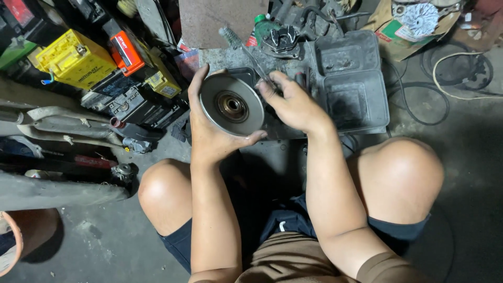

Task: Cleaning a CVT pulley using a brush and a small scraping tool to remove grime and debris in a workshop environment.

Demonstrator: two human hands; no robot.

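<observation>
Left hand (209, 131) cups a round grey metal pulley disc (232, 105), above the grimy grey plastic tray (346, 84); right hand (293, 105) pinches a thin metal tool (246, 52) at the disc's rim. A slip could likely gouge the palm.

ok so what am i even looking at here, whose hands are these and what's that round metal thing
This is one picture from a camera worn on a person's head, looking down at their own arms and bare knees as they sit on a concrete floor. The left hand cradles a round metal disc with a hub at its centre, which looks like a pulley or clutch part. The right hand holds a thin metal tool against the disc's edge. In front lies a grimy grey tray with compartments. To the left stand a yellow battery and darker ones, beside old pipes.
</observation>
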